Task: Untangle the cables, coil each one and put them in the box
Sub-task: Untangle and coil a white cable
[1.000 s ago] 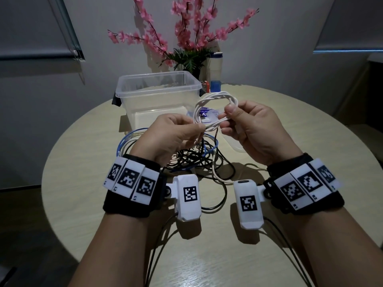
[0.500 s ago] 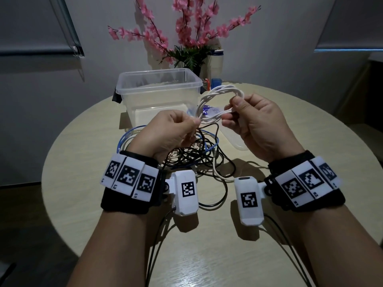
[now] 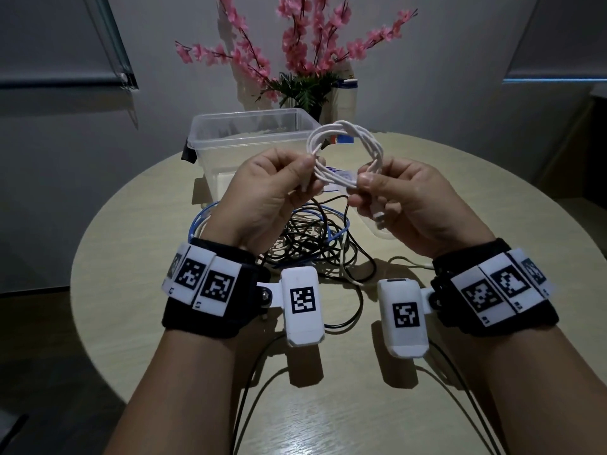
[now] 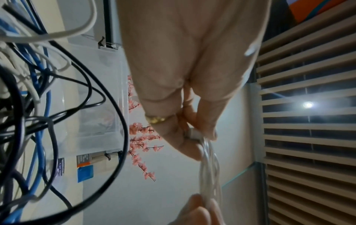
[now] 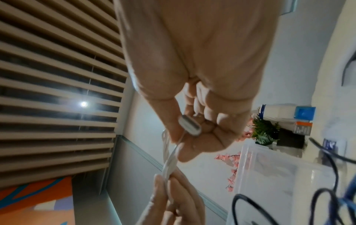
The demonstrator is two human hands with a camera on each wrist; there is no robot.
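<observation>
L hand point(image 3: 262, 192) & R hand point(image 3: 404, 198) are both gripping a white coil point(image 3: 345, 156), holding it up in the air over the desk point(image 3: 131, 290). L is pinching the coil's 8 o'clock side, R its 5 o'clock side, w/ a plug point(image 5: 189, 125) poking out by the R thumb. Box point(image 3: 249, 139) is sitting at 12 o'clock from the hands, just behind the coil. Tangle point(image 3: 315, 244) of black, blue & white cables is lying under the hands, at 6 o'clock from the box.
</observation>
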